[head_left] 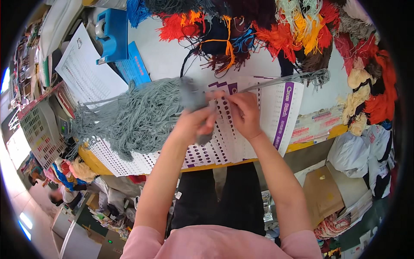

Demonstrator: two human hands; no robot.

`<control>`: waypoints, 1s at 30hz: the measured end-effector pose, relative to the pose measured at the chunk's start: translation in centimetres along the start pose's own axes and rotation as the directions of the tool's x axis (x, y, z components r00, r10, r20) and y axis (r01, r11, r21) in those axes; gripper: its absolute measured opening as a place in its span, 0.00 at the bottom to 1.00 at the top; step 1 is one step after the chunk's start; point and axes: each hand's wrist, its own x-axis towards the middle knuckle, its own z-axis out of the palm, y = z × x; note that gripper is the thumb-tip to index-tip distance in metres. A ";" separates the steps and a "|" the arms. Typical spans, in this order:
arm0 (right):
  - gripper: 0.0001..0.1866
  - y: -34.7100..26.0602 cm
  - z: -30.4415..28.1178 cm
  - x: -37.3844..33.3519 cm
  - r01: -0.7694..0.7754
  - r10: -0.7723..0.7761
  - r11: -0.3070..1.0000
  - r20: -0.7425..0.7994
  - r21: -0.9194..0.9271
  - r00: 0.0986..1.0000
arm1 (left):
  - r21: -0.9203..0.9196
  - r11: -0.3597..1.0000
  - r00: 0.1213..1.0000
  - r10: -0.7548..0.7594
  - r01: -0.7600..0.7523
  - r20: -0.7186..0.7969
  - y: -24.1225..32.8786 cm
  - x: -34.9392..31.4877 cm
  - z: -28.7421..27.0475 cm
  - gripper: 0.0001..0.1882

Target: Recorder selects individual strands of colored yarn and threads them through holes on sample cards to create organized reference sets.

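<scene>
My left hand (pixel 196 123) is closed around the end of a thick hank of grey thread (pixel 146 112), whose gathered end is smeared by motion. The loose bulk of the hank spreads leftward over the table. My right hand (pixel 246 113) pinches a thin bunch of grey strands (pixel 293 79) beside the edge of a punched card. Those strands trail off to the right and end in a loose tuft. Beneath both hands lie overlapping white thread cards (pixel 224 138) with rows of dark holes and purple bands.
Bundles of red, orange and dark thread (pixel 280 36) line the table's far side. A blue tape dispenser (pixel 113 36) stands at the far left beside a printed sheet (pixel 86 64). A cardboard box (pixel 323 194) and white plastic bags (pixel 351 153) sit below right. Another person (pixel 67 196) is at lower left.
</scene>
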 end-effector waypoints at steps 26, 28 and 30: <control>0.02 -10.3 -2.6 0.5 -0.742 0.567 0.274 0.520 0.611 0.638 | 0.123 0.992 0.957 0.018 0.018 -0.288 -1.1 -6.5 5.2 0.25; 0.03 -10.6 -2.6 -0.2 -0.744 0.515 0.184 0.581 0.642 0.630 | 0.078 0.997 0.942 0.001 0.027 -0.335 -1.9 -6.0 5.4 0.26; 0.04 -10.8 -3.4 0.0 -0.802 0.574 0.051 0.640 0.596 0.512 | 0.020 0.998 0.984 -0.059 0.063 -0.168 -1.9 -5.9 5.4 0.27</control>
